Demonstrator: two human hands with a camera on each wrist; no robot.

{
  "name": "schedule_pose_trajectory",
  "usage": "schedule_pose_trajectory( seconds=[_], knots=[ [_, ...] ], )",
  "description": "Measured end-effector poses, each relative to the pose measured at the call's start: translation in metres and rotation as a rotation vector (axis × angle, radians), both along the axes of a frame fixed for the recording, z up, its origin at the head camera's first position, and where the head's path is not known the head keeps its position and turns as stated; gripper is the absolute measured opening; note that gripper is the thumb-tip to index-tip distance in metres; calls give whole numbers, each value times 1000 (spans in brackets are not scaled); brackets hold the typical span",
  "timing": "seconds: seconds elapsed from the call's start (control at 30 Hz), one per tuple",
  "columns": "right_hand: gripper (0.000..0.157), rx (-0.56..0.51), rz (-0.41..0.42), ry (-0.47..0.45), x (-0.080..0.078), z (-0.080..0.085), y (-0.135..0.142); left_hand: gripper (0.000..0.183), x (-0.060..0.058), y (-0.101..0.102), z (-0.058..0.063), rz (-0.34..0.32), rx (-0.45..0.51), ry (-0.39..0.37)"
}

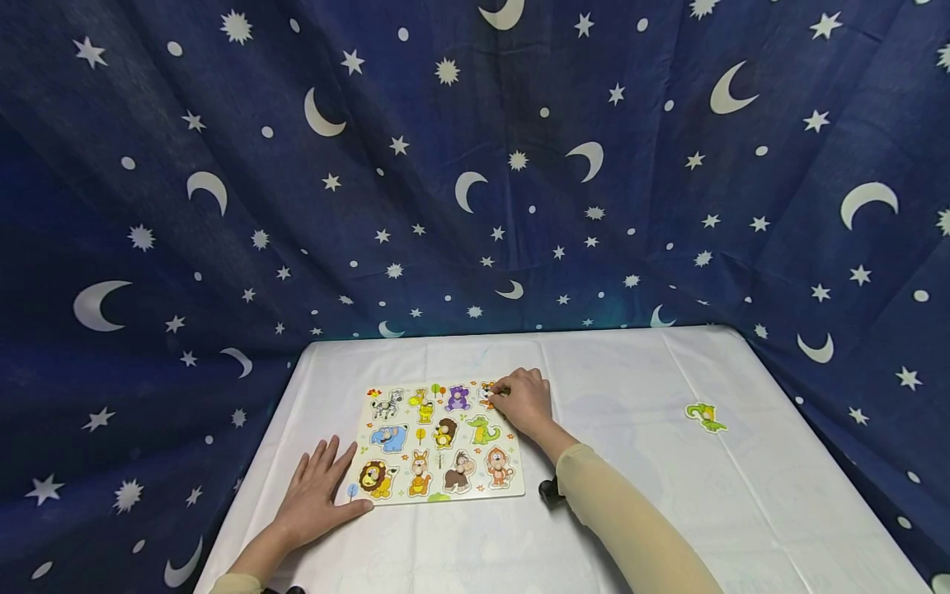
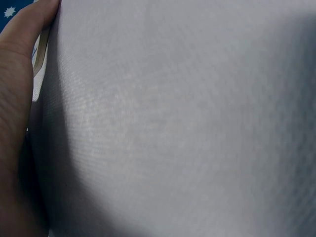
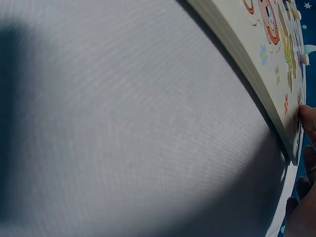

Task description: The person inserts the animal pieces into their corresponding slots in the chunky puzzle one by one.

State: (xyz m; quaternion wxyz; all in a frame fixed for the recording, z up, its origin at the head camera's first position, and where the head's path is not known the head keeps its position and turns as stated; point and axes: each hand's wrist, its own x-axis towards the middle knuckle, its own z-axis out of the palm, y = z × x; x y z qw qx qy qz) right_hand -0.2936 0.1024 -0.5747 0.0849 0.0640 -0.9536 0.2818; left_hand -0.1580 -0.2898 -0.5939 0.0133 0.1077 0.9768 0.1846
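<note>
A wooden animal puzzle board (image 1: 430, 499) lies on the white-covered table. My left hand (image 1: 312, 499) rests spread at its lower left corner, thumb along the front edge and fingers by the left edge. At the far right corner my right hand (image 1: 525, 400) pinches an orange-and-white tiger piece (image 1: 486, 394), which the fingers partly hide. In the right wrist view the thumb tip (image 3: 307, 116) is at the board's surface. Knobbed pieces, including a lion (image 1: 377, 478), a purple bear (image 1: 458, 398) and a monkey (image 1: 498, 468), sit in the board; a green crocodile picture (image 1: 484, 430) shows below the tiger.
A loose green-and-yellow animal piece (image 1: 706, 417) lies on the white tablecloth (image 1: 631, 371) to the right. Behind the table hangs a dark blue curtain (image 1: 416, 107) with moons and stars. A small black object (image 1: 549, 492) shows under my right wrist.
</note>
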Motion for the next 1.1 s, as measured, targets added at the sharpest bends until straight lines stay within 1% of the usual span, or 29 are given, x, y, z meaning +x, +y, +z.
schedule_pose_trajectory(
  seconds=[0.47, 0.7, 0.9, 1.1],
  knots=[
    [15, 4, -23, -2, 0, -4, -1, 108, 1, 1, 3, 8, 0, -11],
    [13, -18, -2, -17, 2, -1, 3, 108, 1, 1, 1, 9, -2, -5],
    [14, -88, 28, -20, 6, 7, 17, 108, 0, 1, -2, 5, -8, 2],
    [16, -110, -4, -18, 7, 12, 40, 109, -1, 0, -2, 5, -12, -2]
  ],
)
